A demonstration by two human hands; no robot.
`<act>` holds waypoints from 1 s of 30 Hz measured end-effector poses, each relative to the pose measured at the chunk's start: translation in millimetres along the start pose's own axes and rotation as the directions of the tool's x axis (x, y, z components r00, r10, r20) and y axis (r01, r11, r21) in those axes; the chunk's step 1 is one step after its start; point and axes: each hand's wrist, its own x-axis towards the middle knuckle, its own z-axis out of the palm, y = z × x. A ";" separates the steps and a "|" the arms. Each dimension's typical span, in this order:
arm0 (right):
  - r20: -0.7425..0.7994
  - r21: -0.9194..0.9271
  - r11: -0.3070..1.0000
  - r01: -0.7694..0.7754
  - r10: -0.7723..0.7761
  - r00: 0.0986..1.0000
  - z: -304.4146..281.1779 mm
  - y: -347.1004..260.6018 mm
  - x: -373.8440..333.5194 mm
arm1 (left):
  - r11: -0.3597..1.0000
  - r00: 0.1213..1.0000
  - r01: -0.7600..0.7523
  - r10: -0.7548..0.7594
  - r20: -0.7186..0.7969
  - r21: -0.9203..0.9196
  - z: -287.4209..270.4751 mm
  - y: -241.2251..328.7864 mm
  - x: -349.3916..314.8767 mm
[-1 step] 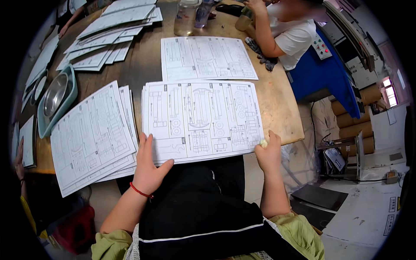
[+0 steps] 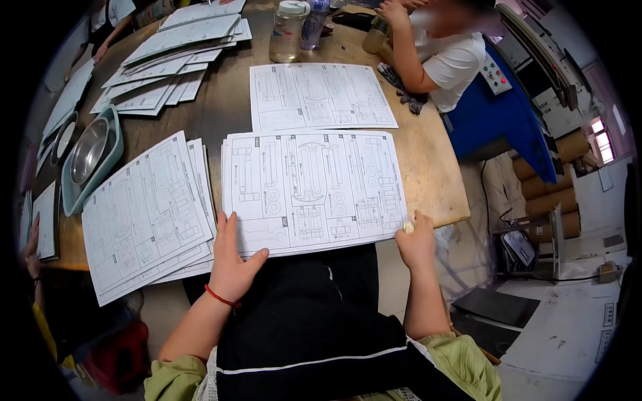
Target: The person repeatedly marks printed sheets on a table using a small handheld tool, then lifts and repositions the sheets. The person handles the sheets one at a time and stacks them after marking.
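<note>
A stack of printed sheets [image 2: 311, 187] with line drawings lies in front of me at the table's near edge. My left hand [image 2: 234, 264], a red cord bracelet at its wrist, rests against the stack's lower left corner, fingers stretched and thumb spread along the near edge. At the lower right corner my right hand [image 2: 417, 242] is closed, its fingers curled at the sheets' edge. Something small and pale yellow [image 2: 408, 228] shows at its thumb. To the left lies a fanned pile of similar sheets [image 2: 144, 217]; beyond the stack is another printed sheet [image 2: 321, 97].
On the wooden table [image 2: 438, 180], a teal basin [image 2: 110, 157] holds a metal bowl [image 2: 87, 152]. Further back are stacked sheets [image 2: 167, 63] and a clear bottle [image 2: 287, 33]. A person in a white shirt [image 2: 458, 70] sits far right, beside a blue machine [image 2: 498, 127].
The whole view has shifted slightly, so everything sits a little lower. Both hands stay at the same corners of the stack.
</note>
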 end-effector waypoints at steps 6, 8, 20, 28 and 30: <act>0.186 0.293 0.950 -0.112 0.058 0.981 -1.3 7.6 -5.3 | 0.748 0.969 0.242 -0.221 0.111 -0.618 -13.1 13.3 11.1; 0.203 0.383 0.906 -0.181 0.108 0.973 1.0 22.6 -1.0 | 0.658 0.967 0.228 -0.240 0.087 -0.718 -18.2 19.4 10.1; 0.137 0.617 0.777 -0.124 0.049 0.989 -5.7 1.4 6.9 | 0.804 0.940 0.032 -0.227 -0.256 -0.594 -102.2 -57.5 -1.7; 0.216 0.815 0.578 -0.046 -0.230 0.949 12.0 -82.0 -0.4 | 0.743 0.502 0.643 -0.226 -0.835 0.185 -275.8 -233.9 -74.2; 0.199 0.841 0.541 -0.016 -0.282 0.939 14.3 -94.1 -2.4 | 0.707 0.429 0.696 -0.273 -0.861 0.123 -283.2 -250.1 -86.7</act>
